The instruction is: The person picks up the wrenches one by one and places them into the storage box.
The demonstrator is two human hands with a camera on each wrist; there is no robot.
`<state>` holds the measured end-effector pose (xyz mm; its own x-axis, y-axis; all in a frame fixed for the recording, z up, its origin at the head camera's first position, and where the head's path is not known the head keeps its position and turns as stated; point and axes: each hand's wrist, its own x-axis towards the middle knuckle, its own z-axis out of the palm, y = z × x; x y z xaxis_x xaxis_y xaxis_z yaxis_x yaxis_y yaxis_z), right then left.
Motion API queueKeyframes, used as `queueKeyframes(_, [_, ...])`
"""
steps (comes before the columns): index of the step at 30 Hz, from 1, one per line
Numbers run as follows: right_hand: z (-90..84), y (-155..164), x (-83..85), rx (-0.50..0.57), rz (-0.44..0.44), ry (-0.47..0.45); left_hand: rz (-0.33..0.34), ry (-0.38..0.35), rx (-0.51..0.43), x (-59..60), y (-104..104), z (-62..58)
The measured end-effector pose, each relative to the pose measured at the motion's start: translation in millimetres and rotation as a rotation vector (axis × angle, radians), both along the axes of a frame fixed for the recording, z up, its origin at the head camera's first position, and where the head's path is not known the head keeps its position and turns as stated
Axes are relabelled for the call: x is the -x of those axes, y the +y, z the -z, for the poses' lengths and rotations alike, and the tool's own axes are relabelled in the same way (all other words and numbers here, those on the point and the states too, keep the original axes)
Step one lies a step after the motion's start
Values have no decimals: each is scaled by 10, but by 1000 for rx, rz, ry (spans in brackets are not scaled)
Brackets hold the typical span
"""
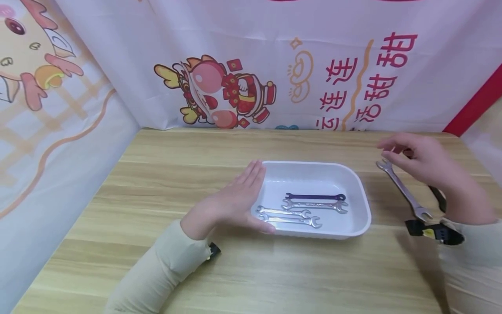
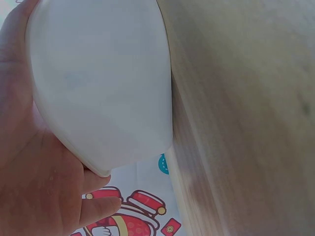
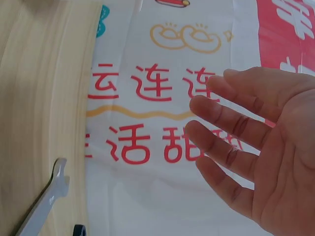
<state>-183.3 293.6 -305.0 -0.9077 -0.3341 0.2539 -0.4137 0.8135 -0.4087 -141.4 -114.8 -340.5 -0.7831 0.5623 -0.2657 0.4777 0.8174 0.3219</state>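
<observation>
My left hand (image 1: 234, 201) rests against the left end of a white plastic tray (image 1: 310, 176), fingers straight along the rim and thumb at the near corner. Inside the tray lie a dark purple wrench (image 1: 315, 197) and several silver wrenches, among them a larger open-end wrench (image 1: 317, 205). To the right of the tray, my right hand (image 1: 425, 158) hovers over the table with relaxed, slightly bent fingers and nothing in them. Below it lies a silver open-end wrench (image 1: 405, 192). A dark tool (image 1: 439, 199), partly hidden by the right hand and wrist, lies beside that wrench.
The wood-grain table (image 1: 164, 174) ends at a white printed cloth (image 1: 306, 26) hanging along the back. Another printed cloth (image 1: 35, 144) hangs on the left side. Black straps sit at both wrists.
</observation>
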Motion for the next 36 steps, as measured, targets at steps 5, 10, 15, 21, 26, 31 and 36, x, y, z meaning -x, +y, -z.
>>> queueKeyframes(5, [24, 65, 51, -46, 52, -100, -4, 4, 0, 0, 4, -4])
queueKeyframes(10, [80, 149, 107, -87, 69, -192, -5, 3, 6, 3, 7, 7])
queueKeyframes(15, [156, 247, 139, -107, 66, -256, -4, 2, 8, 6, 21, 28])
queueKeyframes(21, [244, 346, 200, -128, 61, -314, -8, -3, 11, 1, 19, 15])
queueKeyframes(26, [301, 465, 240, -169, 55, -358, -9, -4, 12, -2, 8, -9])
queueKeyframes(31, [349, 551, 248, -195, 61, -407, -6, -3, 30, -2, 3, -18])
queueKeyframes(36, [385, 591, 260, -211, 66, -456, -5, 2, 30, -6, 1, -11])
